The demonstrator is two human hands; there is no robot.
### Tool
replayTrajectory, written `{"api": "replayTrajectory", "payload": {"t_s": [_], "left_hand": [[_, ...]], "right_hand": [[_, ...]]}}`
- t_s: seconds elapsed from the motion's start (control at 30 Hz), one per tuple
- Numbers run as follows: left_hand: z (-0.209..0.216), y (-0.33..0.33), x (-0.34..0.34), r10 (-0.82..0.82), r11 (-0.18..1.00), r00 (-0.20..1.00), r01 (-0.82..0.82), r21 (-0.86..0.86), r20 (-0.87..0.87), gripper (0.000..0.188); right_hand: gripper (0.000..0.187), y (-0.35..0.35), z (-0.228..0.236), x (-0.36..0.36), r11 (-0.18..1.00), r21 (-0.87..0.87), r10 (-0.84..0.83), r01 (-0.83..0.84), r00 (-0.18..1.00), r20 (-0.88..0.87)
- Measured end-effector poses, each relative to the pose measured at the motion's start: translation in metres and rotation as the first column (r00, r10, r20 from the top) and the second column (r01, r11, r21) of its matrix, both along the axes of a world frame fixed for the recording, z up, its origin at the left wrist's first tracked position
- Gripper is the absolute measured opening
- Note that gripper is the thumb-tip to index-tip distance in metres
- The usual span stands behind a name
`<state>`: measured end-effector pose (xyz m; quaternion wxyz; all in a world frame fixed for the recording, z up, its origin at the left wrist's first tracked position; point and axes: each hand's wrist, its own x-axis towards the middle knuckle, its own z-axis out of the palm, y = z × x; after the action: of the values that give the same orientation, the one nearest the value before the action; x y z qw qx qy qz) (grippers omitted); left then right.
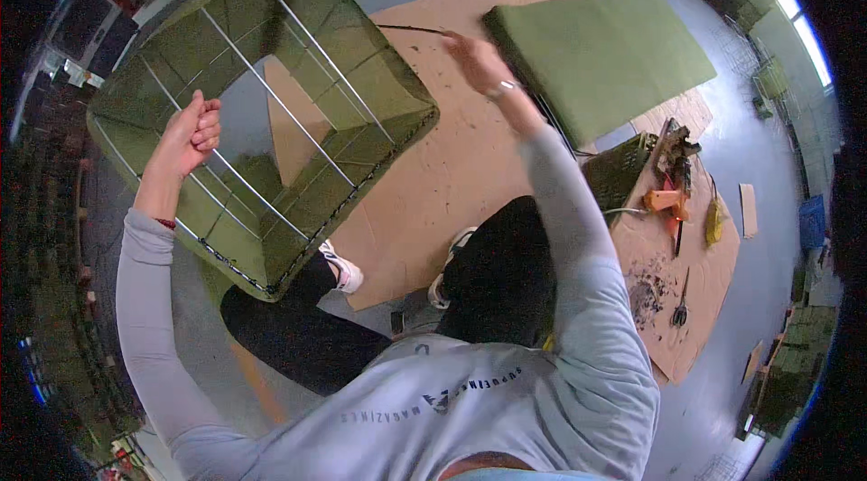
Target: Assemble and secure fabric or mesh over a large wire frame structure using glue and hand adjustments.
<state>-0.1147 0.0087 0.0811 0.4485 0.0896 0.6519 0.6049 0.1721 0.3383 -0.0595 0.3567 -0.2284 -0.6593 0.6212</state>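
A large box-shaped frame [424, 111] covered in olive-green fabric leans in front of me, its open side crossed by thin metal rods [262, 79]. Dark fastenings line the fabric's near edge [348, 196]. My left hand [192, 133] is closed in a fist above the rods at the frame's left; whatever its fingers pinch is hidden. To the right of the frame, my right hand [476, 63] is closed, slightly blurred. From its fingertips a thin black cord [411, 28] stretches left toward the frame, where its other end is lost against the fabric.
Cardboard sheets [411, 228] cover the grey floor. A green fabric-covered panel [605, 61] lies at the right. Beyond my right arm are an orange glue gun-like tool [666, 201], a yellow-handled tool [714, 221], scissors [681, 311] and dark scraps [650, 291].
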Motion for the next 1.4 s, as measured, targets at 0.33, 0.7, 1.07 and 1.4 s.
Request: {"api": "replayTrajectory", "payload": {"t_s": [0.33,0.7,1.07,1.4], "left_hand": [[0.059,0.037,-0.05,-0.165,0.986,0.977,0.16,-0.041,-0.138,0.039],[0.001,0.153,-0.057,-0.364,0.889,0.928,0.321,-0.328,-0.078,0.061],[-0.033,0.208,-0.108,-0.491,0.845,0.871,0.48,-0.234,0.015,0.042],[-0.067,0.169,-0.156,-0.478,0.876,0.87,0.463,-0.132,-0.119,0.048]], "right_hand": [[0.034,-0.034,0.05,-0.059,0.782,0.62,-0.188,-0.065,0.924,0.333],[0.03,-0.032,0.107,0.059,0.646,0.746,-0.452,-0.163,0.705,0.546],[0.018,-0.05,0.126,0.067,0.777,0.617,-0.515,0.124,0.688,0.511],[0.032,-0.035,0.098,0.06,0.892,0.438,-0.387,0.112,0.688,0.614]]}}
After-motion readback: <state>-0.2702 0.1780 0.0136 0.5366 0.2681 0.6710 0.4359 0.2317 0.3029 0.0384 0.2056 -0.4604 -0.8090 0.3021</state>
